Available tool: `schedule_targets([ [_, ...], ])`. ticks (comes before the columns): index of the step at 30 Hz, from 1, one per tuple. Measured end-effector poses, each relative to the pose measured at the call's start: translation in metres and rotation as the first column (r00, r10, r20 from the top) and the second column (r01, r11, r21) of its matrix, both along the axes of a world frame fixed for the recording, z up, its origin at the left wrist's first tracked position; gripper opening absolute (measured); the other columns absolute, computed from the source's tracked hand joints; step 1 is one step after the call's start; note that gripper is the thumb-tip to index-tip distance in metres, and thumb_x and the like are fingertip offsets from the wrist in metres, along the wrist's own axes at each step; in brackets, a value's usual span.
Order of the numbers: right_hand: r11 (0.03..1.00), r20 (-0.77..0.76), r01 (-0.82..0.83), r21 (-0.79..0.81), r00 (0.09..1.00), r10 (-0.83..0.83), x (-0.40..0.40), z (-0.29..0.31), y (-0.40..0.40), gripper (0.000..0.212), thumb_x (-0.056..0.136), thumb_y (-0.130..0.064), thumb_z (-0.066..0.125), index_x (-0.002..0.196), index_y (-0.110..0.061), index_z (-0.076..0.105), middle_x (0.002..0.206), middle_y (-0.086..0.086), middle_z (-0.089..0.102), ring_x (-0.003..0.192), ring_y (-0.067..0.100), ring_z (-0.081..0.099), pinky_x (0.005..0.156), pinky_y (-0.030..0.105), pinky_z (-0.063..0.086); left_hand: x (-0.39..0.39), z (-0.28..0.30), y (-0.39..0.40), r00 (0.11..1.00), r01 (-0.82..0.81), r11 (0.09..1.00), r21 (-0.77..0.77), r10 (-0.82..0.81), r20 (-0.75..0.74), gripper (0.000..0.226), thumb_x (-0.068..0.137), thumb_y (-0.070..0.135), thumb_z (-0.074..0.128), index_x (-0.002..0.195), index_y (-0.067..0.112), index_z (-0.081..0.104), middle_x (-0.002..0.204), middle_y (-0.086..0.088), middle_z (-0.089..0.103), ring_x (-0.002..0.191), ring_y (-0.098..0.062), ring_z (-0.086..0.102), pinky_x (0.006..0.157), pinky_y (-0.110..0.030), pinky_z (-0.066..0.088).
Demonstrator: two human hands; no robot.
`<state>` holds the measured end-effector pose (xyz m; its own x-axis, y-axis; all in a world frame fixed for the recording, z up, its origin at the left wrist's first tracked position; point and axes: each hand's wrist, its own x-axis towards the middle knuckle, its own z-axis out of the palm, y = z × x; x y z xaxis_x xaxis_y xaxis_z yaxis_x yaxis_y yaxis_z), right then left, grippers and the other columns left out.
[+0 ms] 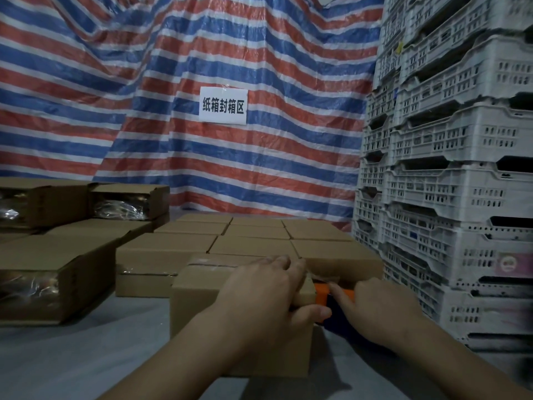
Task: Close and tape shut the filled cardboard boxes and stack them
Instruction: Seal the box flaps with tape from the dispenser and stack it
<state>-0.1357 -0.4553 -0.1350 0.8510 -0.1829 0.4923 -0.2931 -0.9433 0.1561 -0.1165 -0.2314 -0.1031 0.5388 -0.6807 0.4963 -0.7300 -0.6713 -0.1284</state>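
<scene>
A closed cardboard box [199, 290] stands on the grey floor in front of me, with clear tape across its top. My left hand [268, 295] lies over the box's right top edge, fingers on top and thumb down the near side. My right hand [377, 310] grips an orange and dark tape dispenser [323, 293] held against the box's right end, index finger stretched along it. Behind stands a block of several closed boxes [253, 241]. At the left lie several open boxes [52, 275] with plastic-wrapped goods showing inside.
Tall stacks of white plastic crates [450, 174] rise close on the right. A red, white and blue striped tarp [173, 82] with a white paper sign [223, 105] hangs behind. Grey floor [86, 356] spreads at the lower left.
</scene>
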Motion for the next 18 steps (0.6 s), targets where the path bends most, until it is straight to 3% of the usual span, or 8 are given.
schedule_targets([
  [3,0.987,0.198,-0.137,0.081,0.973,0.119,-0.005,0.028,0.002,0.063,0.100,-0.057,0.010,0.069,-0.021,0.052,0.060,-0.006,0.051,0.059,0.012,0.057,0.054,0.029,0.041,0.001,0.000,0.000,1.000,0.005,1.000,0.003,-0.005,0.005,0.082,0.086,0.081,0.030,0.150,0.030,0.030,0.147,0.000,0.044,0.130,-0.018,0.047,0.100,-0.035,0.042],
  [5,0.884,0.345,-0.356,0.304,0.906,0.245,-0.002,0.054,0.006,0.053,0.101,-0.050,0.016,0.074,-0.024,0.054,0.071,-0.006,0.058,0.068,0.014,0.058,0.059,0.031,0.040,0.002,0.000,0.000,1.000,0.007,1.000,0.009,-0.007,-0.002,0.084,0.086,0.081,0.030,0.152,0.029,0.027,0.151,-0.001,0.041,0.132,-0.018,0.044,0.101,-0.034,0.041],
  [6,0.740,0.413,-0.485,0.465,0.859,0.304,-0.001,0.070,0.012,0.047,0.100,-0.050,0.022,0.081,-0.026,0.058,0.081,-0.005,0.062,0.077,0.013,0.060,0.067,0.033,0.044,0.002,0.000,-0.001,1.000,0.007,1.000,0.011,-0.007,-0.008,0.085,0.086,0.081,0.030,0.153,0.029,0.026,0.152,-0.001,0.039,0.134,-0.018,0.043,0.102,-0.034,0.040],
  [8,0.342,0.528,-0.623,0.703,0.781,0.335,0.005,0.100,0.030,0.035,0.098,-0.053,0.034,0.094,-0.032,0.061,0.101,-0.012,0.065,0.093,0.006,0.058,0.089,0.039,0.045,0.001,0.000,-0.001,1.000,0.007,1.000,0.013,-0.007,-0.010,0.084,0.086,0.081,0.030,0.152,0.029,0.026,0.152,-0.001,0.040,0.133,-0.018,0.043,0.102,-0.033,0.040],
  [10,0.099,0.550,-0.614,0.783,0.758,0.351,0.013,0.115,0.052,0.026,0.105,-0.047,0.035,0.102,-0.035,0.058,0.115,-0.014,0.062,0.104,0.003,0.054,0.105,0.040,0.035,0.000,0.002,0.000,1.000,0.014,1.000,0.011,-0.014,-0.013,0.082,0.086,0.081,0.030,0.150,0.030,0.031,0.148,0.000,0.044,0.131,-0.017,0.046,0.101,-0.032,0.041],
  [13,0.013,0.513,-0.574,0.819,0.742,0.432,0.031,0.084,0.074,0.032,0.105,-0.052,0.035,0.122,-0.033,0.055,0.143,-0.002,0.053,0.129,0.014,0.046,0.112,0.037,0.030,-0.004,0.003,0.001,1.000,0.020,1.000,0.001,-0.020,0.007,0.075,0.087,0.079,0.033,0.141,0.029,0.042,0.138,0.001,0.052,0.122,-0.015,0.051,0.099,-0.033,0.045],
  [15,-0.068,0.513,-0.525,0.849,0.784,0.351,0.038,0.057,0.089,0.038,0.104,-0.053,0.039,0.133,-0.035,0.054,0.139,-0.010,0.055,0.129,0.011,0.047,0.103,0.025,0.035,-0.006,0.004,0.000,0.999,0.026,1.000,0.000,-0.026,0.027,0.073,0.086,0.078,0.035,0.137,0.026,0.044,0.132,0.002,0.055,0.114,-0.014,0.054,0.095,-0.032,0.046],
  [18,-0.149,0.580,-0.567,0.810,0.741,0.339,0.026,0.035,0.094,0.032,0.103,-0.056,0.034,0.127,-0.049,0.053,0.131,-0.026,0.053,0.120,-0.007,0.044,0.086,0.015,0.032,-0.005,0.005,-0.001,0.999,0.027,1.000,0.011,-0.027,0.025,0.087,0.081,0.080,0.044,0.145,0.020,0.037,0.139,-0.001,0.051,0.120,-0.014,0.051,0.101,-0.030,0.041],
])
